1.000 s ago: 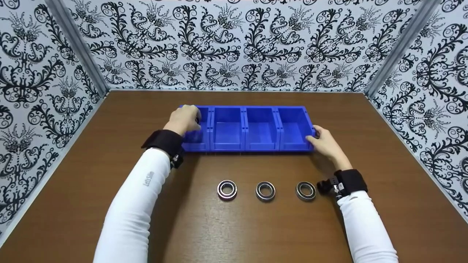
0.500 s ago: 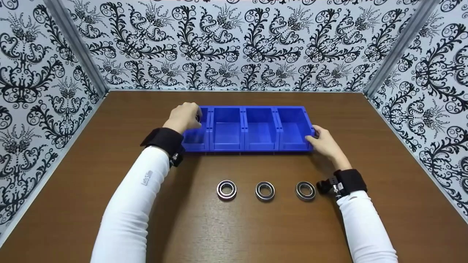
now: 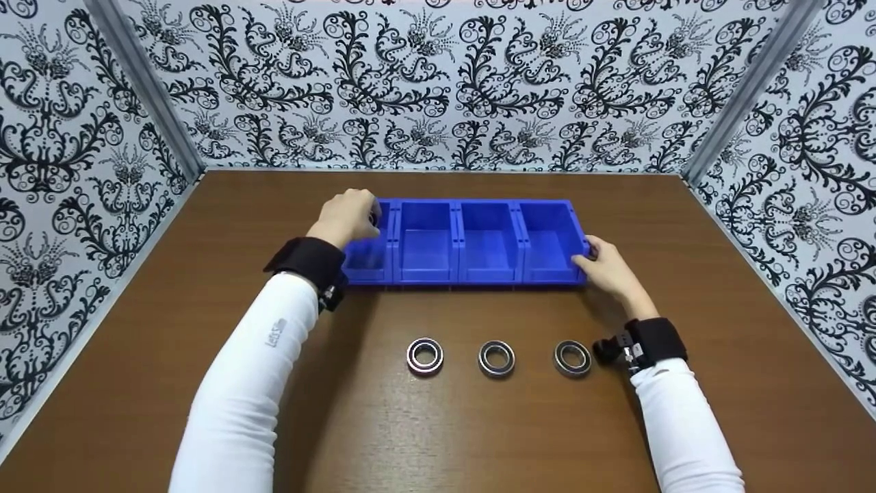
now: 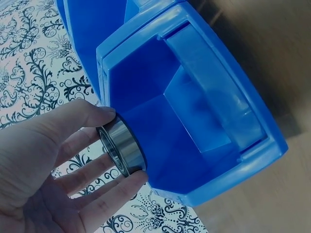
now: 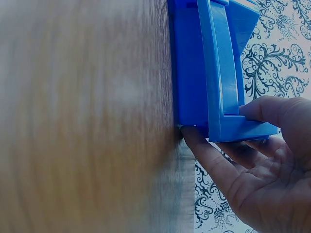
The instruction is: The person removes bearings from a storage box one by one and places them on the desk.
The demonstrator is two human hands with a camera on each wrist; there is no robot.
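My left hand (image 3: pixel 345 218) is above the leftmost compartment of a row of blue plastic bins (image 3: pixel 426 279). In the left wrist view it pinches a steel ball bearing (image 4: pixel 127 145) between thumb and fingers, tilted on its side at that compartment's rim. At the row's other end, my right hand (image 3: pixel 611 270) grips the outer wall of the rightmost bin, thumb on its rim and fingers against the outside and low near the table, as the right wrist view shows. No object appears in the three compartments to the right; the leftmost is partly hidden in the head view.
Three more bearings lie flat in a line in front of the bins: a left one (image 3: pixel 414 357), a middle one (image 3: pixel 497 372) and a right one (image 3: pixel 572 372), which is close to the right wrist camera. Patterned walls (image 3: pixel 424 82) enclose the brown table (image 3: pixel 424 438).
The left hand has risen slightly and shifted a little away from me over the leftmost bin. My right hand, the bins and the three bearings on the table have stayed put.
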